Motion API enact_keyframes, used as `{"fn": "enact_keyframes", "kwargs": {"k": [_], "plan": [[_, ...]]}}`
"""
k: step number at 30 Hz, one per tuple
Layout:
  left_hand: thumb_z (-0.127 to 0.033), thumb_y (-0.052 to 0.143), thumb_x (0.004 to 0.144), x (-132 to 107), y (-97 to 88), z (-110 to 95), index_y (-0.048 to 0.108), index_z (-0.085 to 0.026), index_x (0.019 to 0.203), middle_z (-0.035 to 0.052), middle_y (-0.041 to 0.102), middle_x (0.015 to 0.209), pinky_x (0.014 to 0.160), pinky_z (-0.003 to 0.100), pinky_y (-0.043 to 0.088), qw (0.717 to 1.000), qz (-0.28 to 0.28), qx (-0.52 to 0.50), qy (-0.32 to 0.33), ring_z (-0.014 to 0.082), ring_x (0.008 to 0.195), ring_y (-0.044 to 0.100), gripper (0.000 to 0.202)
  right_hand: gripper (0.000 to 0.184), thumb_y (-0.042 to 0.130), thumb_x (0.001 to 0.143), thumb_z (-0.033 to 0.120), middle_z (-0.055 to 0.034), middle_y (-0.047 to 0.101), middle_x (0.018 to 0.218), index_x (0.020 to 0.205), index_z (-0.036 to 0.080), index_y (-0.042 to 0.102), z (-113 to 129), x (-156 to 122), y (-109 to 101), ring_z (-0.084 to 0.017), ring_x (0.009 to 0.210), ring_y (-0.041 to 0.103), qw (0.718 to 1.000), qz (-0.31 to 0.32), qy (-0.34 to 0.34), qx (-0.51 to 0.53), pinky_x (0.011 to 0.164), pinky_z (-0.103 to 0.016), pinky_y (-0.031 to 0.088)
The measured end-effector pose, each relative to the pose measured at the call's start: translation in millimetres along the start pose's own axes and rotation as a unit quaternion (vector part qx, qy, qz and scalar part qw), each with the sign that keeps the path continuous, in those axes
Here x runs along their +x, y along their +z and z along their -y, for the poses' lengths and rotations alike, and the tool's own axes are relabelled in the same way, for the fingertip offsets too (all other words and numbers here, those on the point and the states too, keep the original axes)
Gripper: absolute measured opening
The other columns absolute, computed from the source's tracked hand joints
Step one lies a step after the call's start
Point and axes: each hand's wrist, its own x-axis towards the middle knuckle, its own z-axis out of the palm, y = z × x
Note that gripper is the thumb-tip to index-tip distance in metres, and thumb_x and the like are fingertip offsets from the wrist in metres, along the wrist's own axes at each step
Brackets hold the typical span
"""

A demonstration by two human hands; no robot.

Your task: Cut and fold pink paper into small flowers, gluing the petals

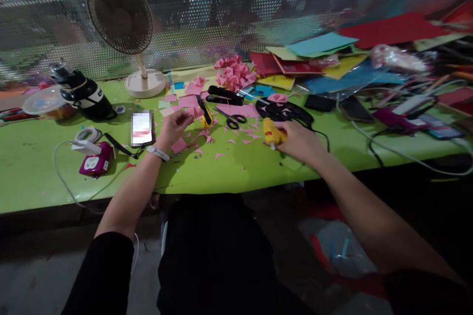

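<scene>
My left hand (174, 129), a white band on its wrist, is closed in a pinch on a small piece of pink paper (196, 111). My right hand (297, 141) grips a yellow glue gun (272, 131), its nozzle tilted down toward the table's front edge. Between the hands lie black-handled scissors (232, 122), a black and yellow cutter (205, 112) and scattered pink paper scraps (219, 156). Farther back are a black stapler (225, 95) and a heap of folded pink paper pieces (236, 74).
At the left stand a fan (145, 82), a black bottle (86, 93), a phone (142, 129) and a purple power adapter (96, 160) with a cable. Coloured paper sheets (321, 45) pile up at the back right. More phones and a white cable (373, 143) lie on the green table (207, 179).
</scene>
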Motion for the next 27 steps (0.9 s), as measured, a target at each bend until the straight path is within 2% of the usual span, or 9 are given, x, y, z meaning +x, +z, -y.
{"fn": "enact_keyframes", "kwargs": {"k": [3,7,10,13,15,17,22,24,27], "plan": [[-0.043,0.076,0.083,1.1,-3.0,2.7,0.068,-0.015,0.086,0.0076,0.073,0.083,0.073,0.026,0.059,1.0,-0.002,-0.008,-0.009,0.013,0.076,0.07,0.03,0.05,0.077,0.068,0.037,-0.018,0.068,0.114,0.112,0.016,0.065,6.9,15.6,-2.0,-0.036,0.099,0.066,0.999,0.01,0.035,-0.036,0.081,-0.045,0.05],[-0.04,0.074,0.084,2.7,-5.8,-1.7,0.069,-0.014,0.087,0.0067,0.073,0.082,0.07,0.025,0.058,0.999,-0.035,-0.018,-0.014,0.0113,0.073,0.069,0.027,0.06,0.081,0.069,0.035,-0.0223,0.067,0.118,0.121,0.012,0.064,6.7,32.1,-2.0,-0.035,0.099,0.066,0.997,0.004,0.055,-0.06,0.079,-0.041,0.048],[-0.034,0.073,0.087,3.7,-5.5,-7.3,0.069,-0.014,0.089,0.0053,0.073,0.082,0.072,0.025,0.058,0.997,-0.063,-0.04,-0.028,0.0107,0.075,0.07,0.021,0.062,0.083,0.07,0.04,-0.0222,0.067,0.115,0.122,0.012,0.065,-1.2,35.4,-4.9,-0.033,0.097,0.064,0.996,0.015,0.031,-0.084,0.079,-0.042,0.047],[-0.029,0.072,0.088,4.6,-4.3,-8.9,0.068,-0.016,0.089,0.0035,0.072,0.08,0.072,0.024,0.059,0.994,-0.081,-0.058,-0.045,0.01,0.075,0.071,0.014,0.052,0.085,0.071,0.039,-0.0206,0.069,0.107,0.114,0.013,0.07,3.1,35.0,-12.0,-0.034,0.095,0.063,0.993,0.016,-0.023,-0.117,0.079,-0.043,0.045],[-0.026,0.071,0.089,5.1,-3.9,-8.5,0.067,-0.016,0.089,0.0035,0.072,0.081,0.073,0.024,0.059,0.992,-0.092,-0.07,-0.059,0.0096,0.075,0.071,0.011,0.033,0.077,0.081,0.035,-0.0194,0.069,0.103,0.106,0.014,0.073,21.1,35.8,-14.0,-0.032,0.094,0.062,0.992,-0.002,-0.072,-0.101,0.08,-0.042,0.044],[-0.026,0.071,0.089,5.7,-4.5,-9.1,0.067,-0.016,0.087,0.0035,0.073,0.081,0.072,0.024,0.059,0.987,-0.113,-0.084,-0.077,0.0099,0.074,0.071,0.011,0.019,0.065,0.09,0.029,-0.0176,0.07,0.106,0.1,0.015,0.073,51.0,38.4,-10.0,-0.029,0.096,0.063,0.991,-0.003,-0.123,-0.051,0.081,-0.041,0.045],[-0.034,0.071,0.09,7.8,-9.9,-18.0,0.066,-0.02,0.086,0.0038,0.075,0.088,0.073,0.023,0.058,0.967,-0.179,-0.103,-0.146,0.0106,0.079,0.073,0.016,0.019,0.057,0.095,0.027,-0.0097,0.074,0.101,0.094,0.022,0.075,135.5,48.9,20.5,-0.025,0.091,0.066,0.953,0.137,-0.26,0.08,0.082,-0.041,0.049],[-0.037,0.073,0.088,8.2,-11.5,-20.8,0.065,-0.02,0.085,0.004,0.076,0.088,0.073,0.022,0.057,0.962,-0.19,-0.104,-0.168,0.0116,0.081,0.074,0.019,0.022,0.054,0.097,0.027,-0.0095,0.074,0.103,0.098,0.023,0.076,156.8,53.2,34.1,-0.025,0.094,0.066,0.931,0.174,-0.309,0.09,0.084,-0.043,0.05],[-0.038,0.074,0.087,7.2,-11.4,-21.9,0.065,-0.019,0.087,0.0043,0.076,0.088,0.074,0.023,0.057,0.961,-0.184,-0.103,-0.18,0.0123,0.084,0.074,0.021,0.021,0.058,0.095,0.025,-0.0098,0.073,0.109,0.107,0.022,0.075,171.1,59.3,51.0,-0.024,0.093,0.066,0.913,0.214,-0.34,0.071,0.081,-0.041,0.051]]}}
